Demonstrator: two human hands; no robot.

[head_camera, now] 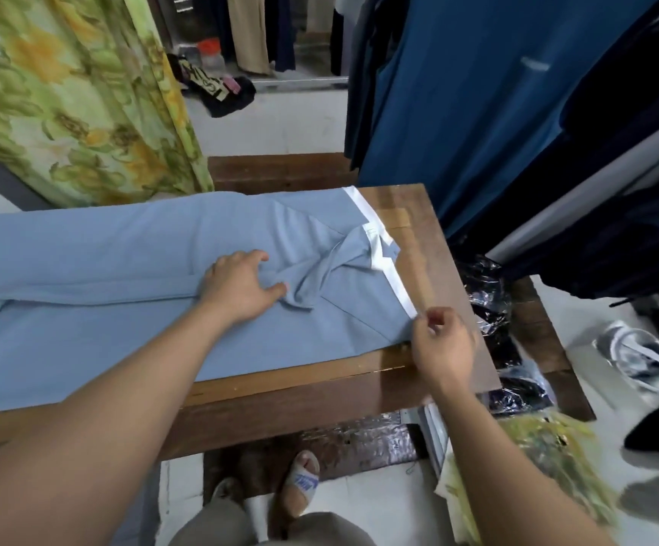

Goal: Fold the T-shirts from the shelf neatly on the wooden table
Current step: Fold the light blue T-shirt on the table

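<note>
Fingers [434, 319] of right hand [444, 344] pinch the T-shirt [123, 250] edge; left hand [241, 285] presses it flat beside hanging blue clothes [477, 92].

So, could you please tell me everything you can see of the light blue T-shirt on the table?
The light blue T-shirt looks like soft knit, with a white band along its right edge. It lies spread across the wooden table, its left part running out of view, with a twisted bunch near the band. The left hand rests on it beside the bunch; the right hand pinches the band's near end.
</note>
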